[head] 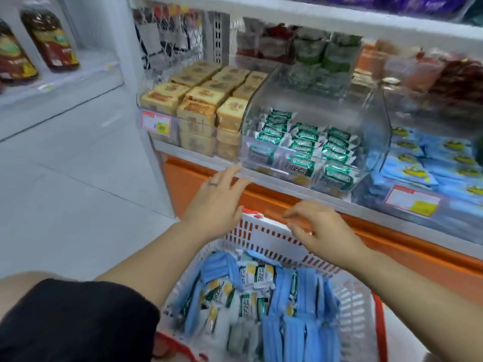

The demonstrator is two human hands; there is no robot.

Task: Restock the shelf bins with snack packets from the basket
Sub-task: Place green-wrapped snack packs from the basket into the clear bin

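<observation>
Both hands hover above the white basket's [264,240] far rim. The left hand [218,198] is spread flat and empty, just below the clear bin [321,111] of green packets [304,146]. The right hand [325,231] is loosely curled, holding nothing. Blue and white snack packets [257,296] fill the basket.

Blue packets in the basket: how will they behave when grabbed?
Probably floppy: the blue packets sag and lean on each other in the basket. Likely light: they look like thin, flat pouches. The film wrap looks smooth, so a loose pinch may slip.
</observation>
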